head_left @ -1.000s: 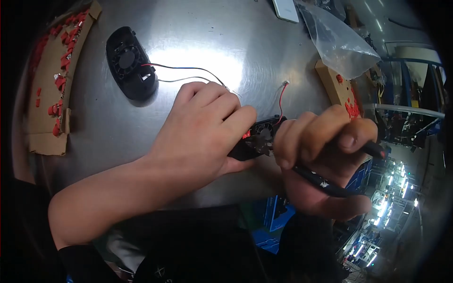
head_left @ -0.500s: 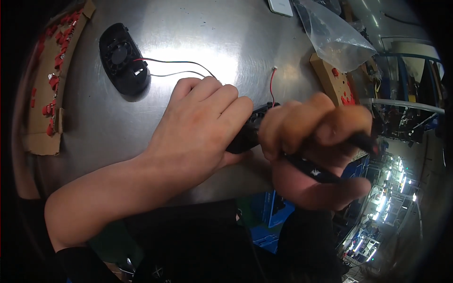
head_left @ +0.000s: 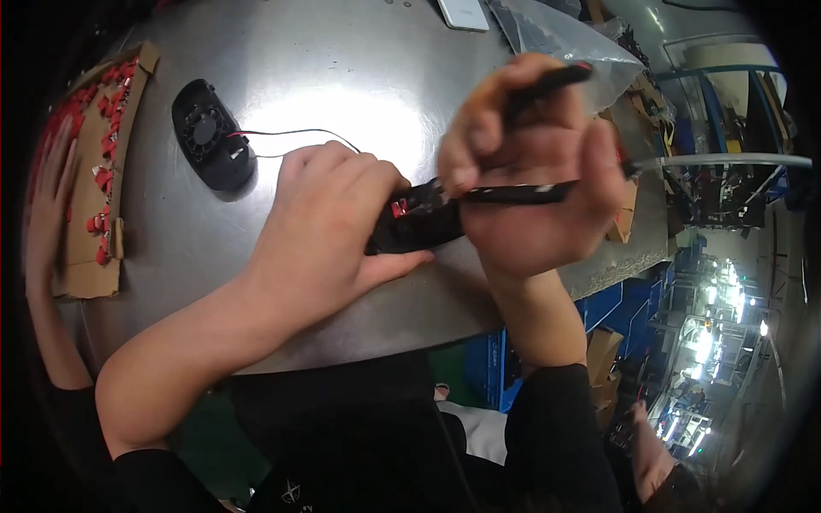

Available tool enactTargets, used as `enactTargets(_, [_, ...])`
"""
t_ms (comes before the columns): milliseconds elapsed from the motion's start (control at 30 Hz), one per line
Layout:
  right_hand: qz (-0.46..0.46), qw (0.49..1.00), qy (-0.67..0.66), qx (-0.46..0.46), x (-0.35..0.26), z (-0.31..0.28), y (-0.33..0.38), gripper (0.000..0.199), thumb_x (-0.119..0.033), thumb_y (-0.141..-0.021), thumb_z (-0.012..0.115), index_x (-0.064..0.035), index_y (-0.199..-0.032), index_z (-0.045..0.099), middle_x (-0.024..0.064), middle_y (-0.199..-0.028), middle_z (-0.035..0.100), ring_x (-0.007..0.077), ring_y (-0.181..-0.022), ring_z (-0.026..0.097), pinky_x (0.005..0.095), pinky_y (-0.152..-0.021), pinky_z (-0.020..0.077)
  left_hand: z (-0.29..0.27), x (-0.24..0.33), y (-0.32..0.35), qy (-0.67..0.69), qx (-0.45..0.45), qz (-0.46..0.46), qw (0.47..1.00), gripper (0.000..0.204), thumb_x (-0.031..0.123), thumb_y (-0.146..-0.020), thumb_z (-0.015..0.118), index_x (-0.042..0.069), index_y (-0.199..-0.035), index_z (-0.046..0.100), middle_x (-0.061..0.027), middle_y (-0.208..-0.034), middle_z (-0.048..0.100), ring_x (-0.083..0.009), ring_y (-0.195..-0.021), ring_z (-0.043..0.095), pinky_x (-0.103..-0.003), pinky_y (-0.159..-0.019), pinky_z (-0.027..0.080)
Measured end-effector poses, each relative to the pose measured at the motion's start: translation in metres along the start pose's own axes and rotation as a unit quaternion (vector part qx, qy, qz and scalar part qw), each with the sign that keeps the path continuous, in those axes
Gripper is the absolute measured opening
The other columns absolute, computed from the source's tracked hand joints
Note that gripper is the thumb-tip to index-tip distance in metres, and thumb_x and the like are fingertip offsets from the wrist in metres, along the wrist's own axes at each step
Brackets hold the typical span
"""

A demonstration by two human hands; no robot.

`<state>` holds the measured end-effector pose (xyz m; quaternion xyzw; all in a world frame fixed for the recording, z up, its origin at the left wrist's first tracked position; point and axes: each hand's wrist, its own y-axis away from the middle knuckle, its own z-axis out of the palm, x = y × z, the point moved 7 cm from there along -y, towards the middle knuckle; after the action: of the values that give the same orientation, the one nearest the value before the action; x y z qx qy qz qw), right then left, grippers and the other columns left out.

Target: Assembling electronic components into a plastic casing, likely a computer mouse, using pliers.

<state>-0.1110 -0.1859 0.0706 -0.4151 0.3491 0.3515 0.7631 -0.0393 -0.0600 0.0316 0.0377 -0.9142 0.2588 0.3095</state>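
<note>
Left grip was closed around an elongated black plastic housing near the front edge of the grey metal desk, seemingly keeping it steady. Right grip held black-handled pliers, fingers apparently bracing the spread handles apart.

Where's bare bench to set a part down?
Bare: metal table between the black fan housing and white device; also between cardboard tray and left forearm. Crowded: middle, left hand and right hand; right edge, plastic bag and cardboard box; far left, another person's hand at the tray.
</note>
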Motion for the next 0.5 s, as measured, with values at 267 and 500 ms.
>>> enactTargets(267, [-0.055, 0.995, 0.060, 0.061, -0.021, -0.008, 0.006, 0.055, -0.049, -0.094, 0.056, -0.0030, -0.124, 0.052, 0.0073, -0.085, 0.056, 0.0122, -0.071, 0.053, 0.0255, -0.062, 0.0460, 0.005, -0.005, -0.004, -0.003, -0.022, 0.018, 1.000, 0.054, 0.038, -0.072, 0.089, 0.008, -0.111, 0.066, -0.0064, -0.099, 0.064, -0.0294, -0.100, 0.059, -0.043, -0.096, 0.038])
enactTargets(500, [-0.085, 0.992, 0.076, -0.057, -0.030, -0.001, 0.010, 0.047, -0.033, -0.088, 0.063, 0.0029, -0.116, 0.053, 0.0044, -0.087, 0.056, 0.0088, -0.072, 0.051, 0.0232, -0.065, 0.0426, 0.011, -0.002, -0.012, 0.039, -0.082, 0.019, 0.996, 0.053, 0.027, -0.068, 0.087, 0.010, -0.114, 0.066, -0.0043, -0.099, 0.061, -0.0282, -0.101, 0.057, -0.042, -0.098, 0.036])
